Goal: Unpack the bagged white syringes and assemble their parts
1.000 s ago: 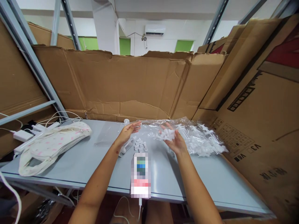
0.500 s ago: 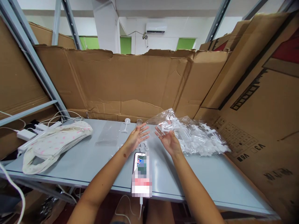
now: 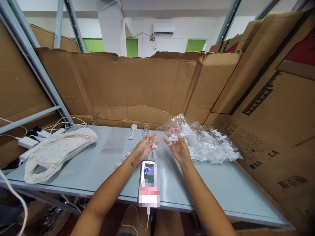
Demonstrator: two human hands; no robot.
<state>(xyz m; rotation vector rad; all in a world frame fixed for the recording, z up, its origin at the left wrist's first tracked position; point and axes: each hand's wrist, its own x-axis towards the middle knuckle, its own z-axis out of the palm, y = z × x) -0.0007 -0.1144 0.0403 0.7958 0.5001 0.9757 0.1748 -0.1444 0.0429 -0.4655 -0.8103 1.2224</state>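
Currently I see left hand [image 3: 145, 147] splayed, unclenched, small white piece [image 3: 154, 146] against it. Right hand [image 3: 179, 150] palm up, loosely cupped, white parts [image 3: 173, 138] lying on it, clear bag [image 3: 209, 147] of more just beside. Phone [image 3: 148, 183] on table [image 3: 103, 173], near left hand.

Background clutter on my feed: phone [image 3: 149, 183], spotted cloth bag [image 3: 62, 152], cables [image 3: 66, 120], cardboard.
Phone at the gray tabletop's [image 3: 221, 186] front edge, screen mostly pixelated, white cord [image 3: 148, 211] plugged in below; bag white with pink spots, loop handle toward me, white adapter [image 3: 26, 142] just beside it; cardboard wall [image 3: 133, 85] behind, torn top; I can read V3 and V6 on the right-hand carton [image 3: 273, 124]; metal post [image 3: 40, 62] leaning left; far wall has an air conditioner [image 3: 164, 29] and green panels [image 3: 132, 48].
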